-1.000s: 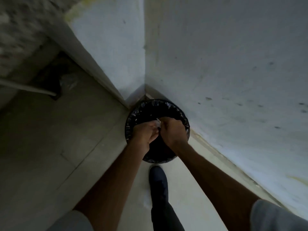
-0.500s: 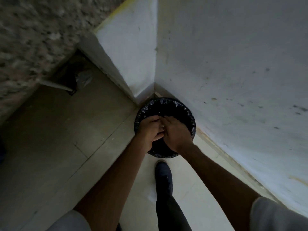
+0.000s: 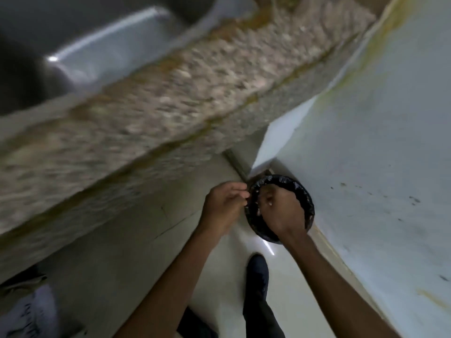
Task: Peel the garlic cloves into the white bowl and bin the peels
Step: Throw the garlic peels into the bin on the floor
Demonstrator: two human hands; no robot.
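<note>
**Item:** garlic peel. One pale fleck at the fingers of my right hand, right of centre in the frame. I judge it to be peel, but it is too small to be sure. No cloves and no white bowl are in view.

**Location:** over the mouth of the bin, a round bin with a black liner, standing on the floor in the wall corner.

**Handling (judged):** papery, almost weightless, limp and brittle. It is likely to cling to skin and to drift rather than drop. Best taken by a fingertip pinch, or rubbed off finger against finger low over the liner.

**Right hand:** fingers curled downward above the bin. Whether they clamp the fleck I cannot tell.

**Left hand**: just beside the bin's left rim, fingers curled, tips drawn toward the thumb. Whether it holds anything I cannot tell.

**Also present:** granite counter and steel sink at upper left, both blurred; dark shoe below the bin.
</note>
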